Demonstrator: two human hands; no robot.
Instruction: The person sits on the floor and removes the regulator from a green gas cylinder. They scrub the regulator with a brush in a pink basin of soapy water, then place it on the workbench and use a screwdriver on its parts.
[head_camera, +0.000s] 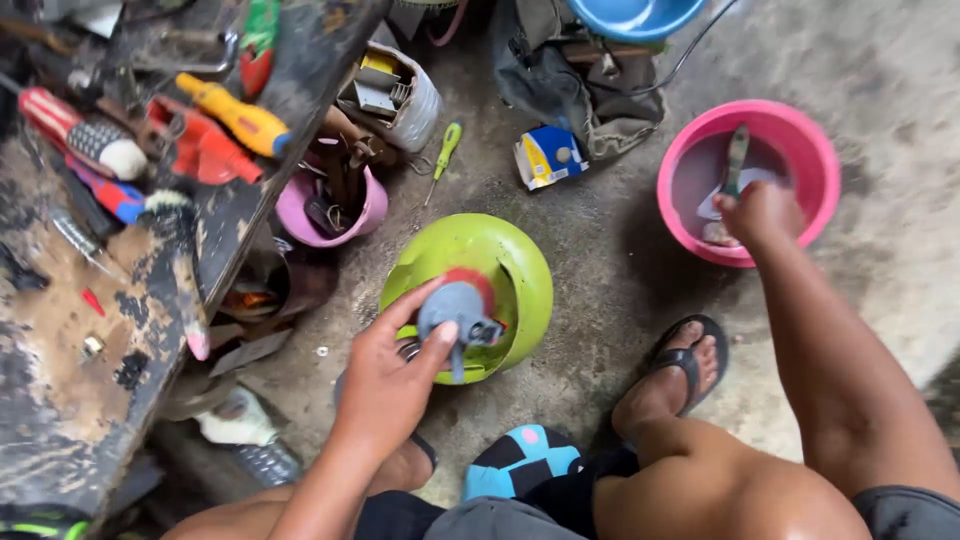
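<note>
While the left hand (392, 375) grips the grey regulator (456, 312) atop the green gas cylinder (505, 265), the right hand (760, 213) clasps a brush (735, 160) in the pink basin (800, 135).

the blue bowl (634, 15) is cut off by the top edge. the left hand (392, 375) covers the base of the grey regulator (458, 308). the right hand (757, 212) hides the lower end of the brush (735, 160). the tabletop (70, 400) runs off the left edge.

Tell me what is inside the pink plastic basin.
The pink plastic basin holds cloudy water and a brush, which the right hand grips. The hand covers the brush's lower end.
</note>
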